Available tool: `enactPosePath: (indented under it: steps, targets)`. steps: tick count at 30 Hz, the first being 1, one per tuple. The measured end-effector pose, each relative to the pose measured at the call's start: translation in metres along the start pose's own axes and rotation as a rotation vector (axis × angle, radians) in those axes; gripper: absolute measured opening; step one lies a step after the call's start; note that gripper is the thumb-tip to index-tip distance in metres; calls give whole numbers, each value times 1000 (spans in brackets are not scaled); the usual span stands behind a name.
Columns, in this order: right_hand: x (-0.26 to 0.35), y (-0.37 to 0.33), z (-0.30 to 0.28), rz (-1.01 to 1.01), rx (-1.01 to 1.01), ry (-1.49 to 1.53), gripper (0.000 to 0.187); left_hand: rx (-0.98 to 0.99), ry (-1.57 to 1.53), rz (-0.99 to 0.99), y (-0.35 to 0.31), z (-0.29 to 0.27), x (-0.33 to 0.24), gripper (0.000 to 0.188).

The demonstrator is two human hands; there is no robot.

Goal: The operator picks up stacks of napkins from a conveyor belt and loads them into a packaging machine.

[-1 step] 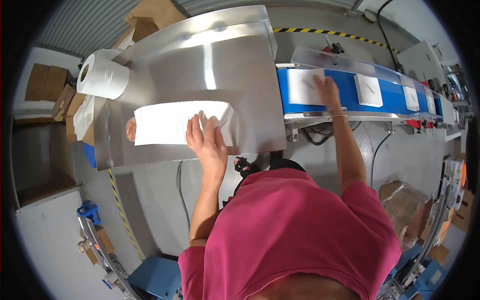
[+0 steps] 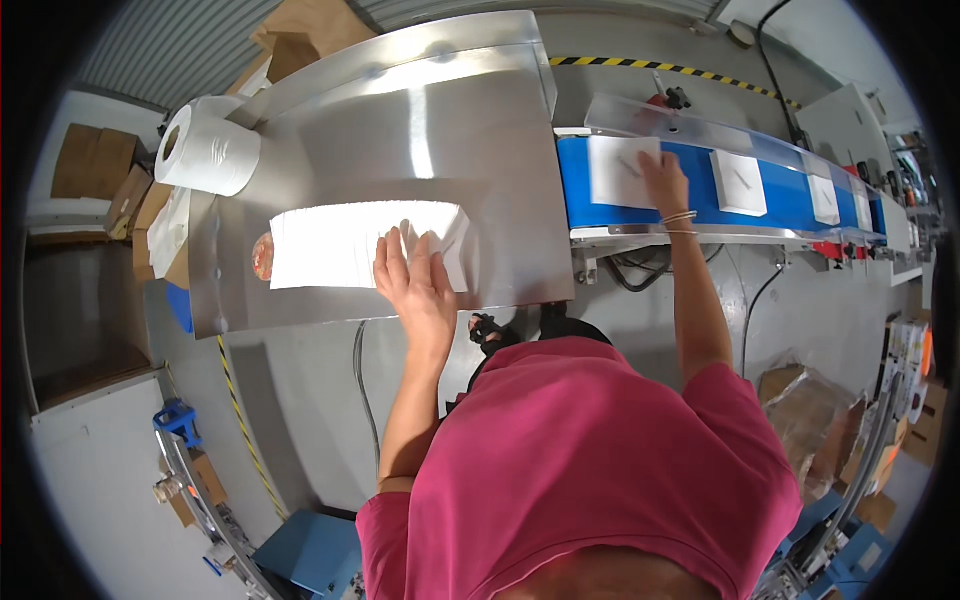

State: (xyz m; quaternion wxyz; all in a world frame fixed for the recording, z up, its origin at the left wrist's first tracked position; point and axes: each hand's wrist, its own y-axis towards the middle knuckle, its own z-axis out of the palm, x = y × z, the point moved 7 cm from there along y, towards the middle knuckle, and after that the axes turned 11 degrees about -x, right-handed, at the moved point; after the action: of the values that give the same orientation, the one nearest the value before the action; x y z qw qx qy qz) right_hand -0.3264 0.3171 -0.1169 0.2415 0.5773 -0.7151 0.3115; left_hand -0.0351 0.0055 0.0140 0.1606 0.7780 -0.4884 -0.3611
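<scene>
the white packet (image 2: 613, 175) at the right hand (image 2: 666, 184) has slid a little farther right along the blue belt (image 2: 574, 190), and the hand has gone with it; its outline is crisp now where it was smeared a moment ago, so its motion seems to have slowed. it appears to lie flat near the belt's left end, apart from the next packet (image 2: 738, 184), with two more beyond in the same line. the right hand's grip sits over its right edge, but i cannot tell whether the fingers pinch it or only touch it. for the work, this looks like the late part of placing, with the packet down and mainly its position being settled. the left hand (image 2: 416, 284) has not shifted: its grip is open, fingers spread on the right part of the long white row (image 2: 325, 245) lying on the metal surface (image 2: 510, 235).
</scene>
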Motion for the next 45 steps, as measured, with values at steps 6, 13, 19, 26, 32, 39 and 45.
enactPosePath:
  steps: [6, 13, 19, 26, 32, 39, 45]
  targets:
    - [105, -82, 25, -788, 111, 100, 50, -18, -9, -16, 0, 2, 0, 24]
    - [182, -195, 106, -1278, 519, 268, 44, 101, -16, 44, 1, 2, -6, 25]
    - [107, -139, 113, -277, 770, 465, 36, 45, 51, -16, -1, 0, 22, 38]
    - [27, -16, 45, -360, -96, 177, 46, 9, 17, 26, 0, 3, 18, 34]
    - [81, -56, -23, -614, -741, -640, 61, -29, -7, -20, 4, 0, 18, 27]
    - [182, -184, 107, -853, 775, 291, 47, 79, 9, -14, 2, 4, 23, 25]
    - [155, -172, 143, -596, 896, 332, 39, 72, 19, -29, 9, 1, 31, 48]
